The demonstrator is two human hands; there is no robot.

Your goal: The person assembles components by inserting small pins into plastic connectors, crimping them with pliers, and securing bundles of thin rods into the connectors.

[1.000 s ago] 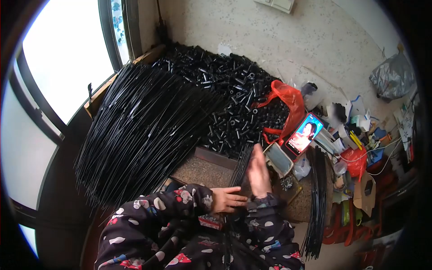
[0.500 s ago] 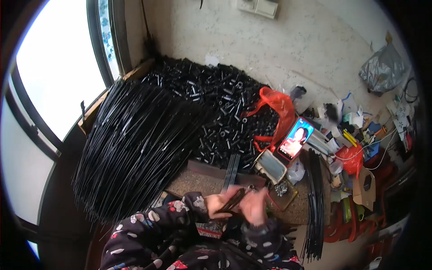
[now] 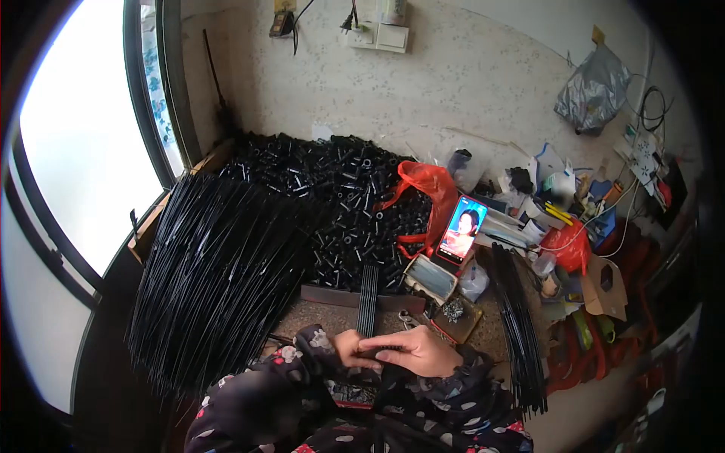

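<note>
My left hand point(image 3: 353, 349) is closed around short dark strips, mostly hidden by the fingers, so their exact kind cannot be made out. Over it comes my right hand point(image 3: 423, 355), its fingers pressed together on the same strips and touching the left hand. Just beyond the hands, a row of thin black rods point(image 3: 368, 298) lies side by side across a low dark board point(image 3: 330, 295). Whether the rods reach into my grip is hidden. Below the hands, a red-edged container point(image 3: 351, 394) with small pieces shows partly between the sleeves.
A large bundle of thin black rods point(image 3: 219, 279) fills the left. Behind the board lies a heap of short black tubes point(image 3: 332, 181). To the right are a red bag point(image 3: 434, 185), a lit phone point(image 3: 463, 229), a tray of small metal parts point(image 3: 457, 321) and another rod bundle point(image 3: 517, 328).
My hands, blurred and apart around the dark strips before, have come together and are steadier. The camera view has shifted, so the heap and phone appear lower and further left.
</note>
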